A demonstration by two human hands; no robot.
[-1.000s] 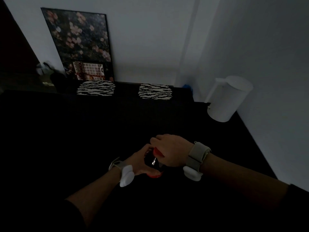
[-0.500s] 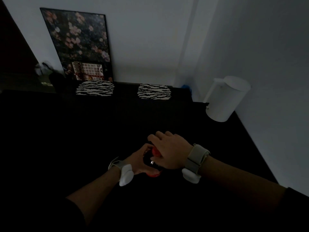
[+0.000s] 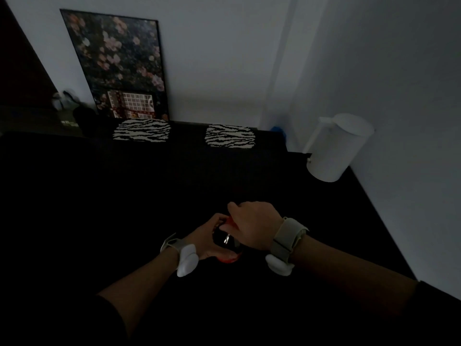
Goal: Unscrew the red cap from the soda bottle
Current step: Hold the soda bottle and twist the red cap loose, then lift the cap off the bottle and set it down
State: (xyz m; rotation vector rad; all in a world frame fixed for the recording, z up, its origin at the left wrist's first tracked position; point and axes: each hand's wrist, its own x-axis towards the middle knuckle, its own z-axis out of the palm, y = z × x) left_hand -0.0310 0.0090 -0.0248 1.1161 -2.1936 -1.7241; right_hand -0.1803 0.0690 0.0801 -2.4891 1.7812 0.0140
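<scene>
The room is dim. A dark soda bottle with a red label stands on the black table, seen from above. My left hand is wrapped around the bottle's body from the left. My right hand comes from the right and covers the bottle's top, fingers closed over the red cap. Only a sliver of the cap shows under the thumb. Both wrists wear bands with white pods.
A white cylindrical kettle stands at the table's right edge by the wall. Two zebra-striped chair cushions sit beyond the far edge. A framed flower picture leans on the back wall. The black tabletop spreads left.
My right hand has turned over the cap, its fingers swinging further round to the far side. The left hand keeps its hold on the bottle. The view has shifted slightly.
</scene>
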